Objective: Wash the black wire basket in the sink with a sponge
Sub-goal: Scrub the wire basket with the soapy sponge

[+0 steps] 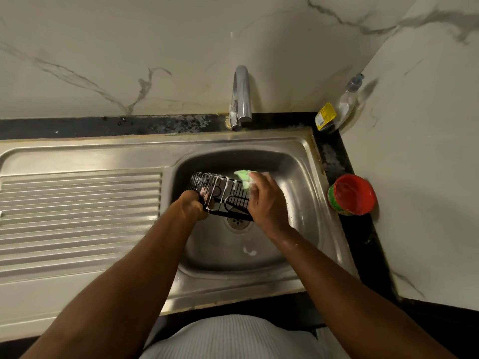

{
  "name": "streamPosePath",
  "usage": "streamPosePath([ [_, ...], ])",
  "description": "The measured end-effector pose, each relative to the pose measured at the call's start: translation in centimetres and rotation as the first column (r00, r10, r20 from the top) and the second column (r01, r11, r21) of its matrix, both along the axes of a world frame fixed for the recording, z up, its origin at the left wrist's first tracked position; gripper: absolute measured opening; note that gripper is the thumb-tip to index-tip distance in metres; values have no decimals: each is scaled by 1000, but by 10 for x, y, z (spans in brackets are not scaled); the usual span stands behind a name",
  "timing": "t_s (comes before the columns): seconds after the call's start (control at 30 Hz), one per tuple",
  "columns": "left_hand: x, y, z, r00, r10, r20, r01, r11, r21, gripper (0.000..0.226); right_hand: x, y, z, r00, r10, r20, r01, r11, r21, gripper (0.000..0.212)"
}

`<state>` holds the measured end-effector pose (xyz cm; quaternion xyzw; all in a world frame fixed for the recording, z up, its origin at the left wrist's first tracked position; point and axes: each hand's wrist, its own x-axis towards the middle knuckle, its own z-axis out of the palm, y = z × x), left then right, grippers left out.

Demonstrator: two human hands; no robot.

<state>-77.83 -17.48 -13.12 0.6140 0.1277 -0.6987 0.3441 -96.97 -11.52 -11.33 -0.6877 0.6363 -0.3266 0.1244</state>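
White ribbed fabric (233,335) of the person's garment fills the lower edge. Two bare forearms extend over one steel sink (298,203). One black wire basket (220,187) is held inside the basin above the drain (237,222), tilted, with white foam streaking its wires. Left hand (193,206): fingers curled round the basket's near-left edge, gripping it. Right hand (267,200): fingers closed on one green sponge (245,178), pressing it against the basket's far-right rim. One ribbed drainboard (77,211) lies left of the basin. One chrome faucet (242,97) stands behind it. Right-hand counter: one clear pump bottle (337,107) in the corner, one red-lidded tub (352,194) nearer. One foam patch (250,251) lies on the basin floor.
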Motion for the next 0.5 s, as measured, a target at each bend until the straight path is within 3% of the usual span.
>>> streamPosePath([
  [0.17,15,2,5,999,29,-44,-30,999,-21,53,5,8,-3,995,16,-101,-14,1000,14,36],
  [0.27,15,1,10,989,127,-75,-134,986,-100,55,15,4,-1,978,-39,-206,42,999,10,38],
  [0.37,11,1,7,961,192,-200,-230,956,-185,75,28,-13,5,957,-82,-277,96,995,35,35],
  [0.5,-2,20,10,964,151,-218,-211,934,-288,93,32,-41,13,954,-143,-264,167,983,72,21],
])
